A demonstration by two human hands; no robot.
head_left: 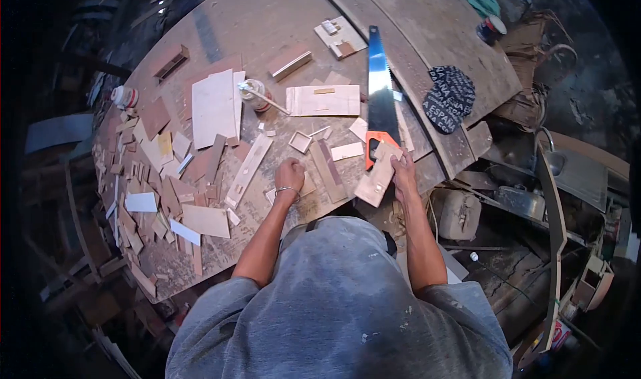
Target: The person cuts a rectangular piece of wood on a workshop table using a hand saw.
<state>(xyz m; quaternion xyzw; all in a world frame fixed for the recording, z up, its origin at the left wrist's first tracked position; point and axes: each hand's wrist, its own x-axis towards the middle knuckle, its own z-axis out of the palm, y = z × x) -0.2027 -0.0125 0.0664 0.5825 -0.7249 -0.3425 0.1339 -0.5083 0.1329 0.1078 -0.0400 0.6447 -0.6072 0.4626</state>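
My right hand (404,175) grips a small flat wooden piece (378,179) by its right side, tilted at the table's front edge. That piece has notches or small raised bits that I cannot make out clearly. Just beyond it lies a handsaw (382,92) with an orange handle. My left hand (290,175) rests on the table with its fingers curled in; whatever they hold is hidden. Beside its knuckles is a light wood scrap (308,184). A small square wooden frame (300,141) and a long wooden strip (328,171) lie between the hands.
Many wood offcuts (205,220) cover the left of the worktable (260,12). A glue bottle (256,95) with a stick stands behind my left hand. A patterned black cap (449,99) lies at right, and a plastic jug (459,215) sits below the table edge.
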